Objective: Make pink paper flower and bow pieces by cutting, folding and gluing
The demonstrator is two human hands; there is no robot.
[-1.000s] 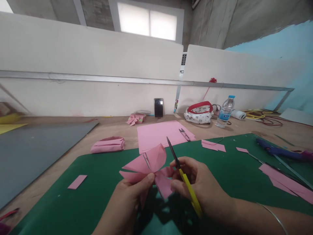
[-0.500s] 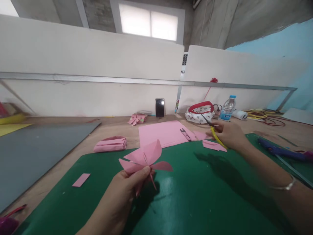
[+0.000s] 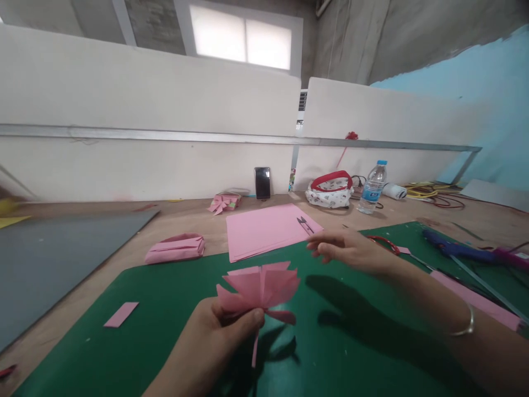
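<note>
My left hand [image 3: 231, 331] pinches the base of a pink paper flower [image 3: 260, 286] by its thin stem, which hangs below the fingers. Its petals fan upward and outward above the green mat. My right hand [image 3: 339, 248] is empty, its fingers loosely bent over the far part of the mat, right of the flower. Just beyond its fingertips lies a stack of pink paper sheets [image 3: 264, 229] with small thread snips [image 3: 305, 225] on top. A red loop handle [image 3: 384, 242] shows behind my right forearm; the forearm partly hides what it belongs to.
The green cutting mat [image 3: 165, 342] bears a small pink paper piece [image 3: 121, 314] at left and a pink strip [image 3: 475, 300] at right. A blue glue gun [image 3: 454, 248] lies beyond it. Behind stand a folded pink bundle [image 3: 176, 249], phone [image 3: 262, 183], pouch [image 3: 330, 190] and water bottle [image 3: 373, 187].
The yellow-handled scissors have left my right hand, which has moved left. Pink scraps near it are gone from their place. My left hand has tilted the flower upright.
</note>
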